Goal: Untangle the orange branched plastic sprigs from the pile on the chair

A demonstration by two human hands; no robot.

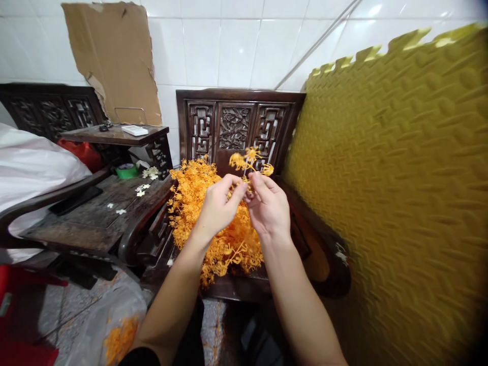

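Pinching one orange plastic sprig [249, 161] between my left hand [218, 206] and right hand [269, 206], both closed on it, above one heap of orange sprigs [190, 203] on one carved wooden chair [236, 122].

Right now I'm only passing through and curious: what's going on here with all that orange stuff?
A person is working with both bare hands over a dark carved wooden chair. The left hand and right hand pinch a small orange plastic sprig between their fingers, holding it up above a big pile of orange sprigs heaped on the seat. A yellow foam mat leans at the right. More orange pieces lie in a clear plastic bag on the floor.
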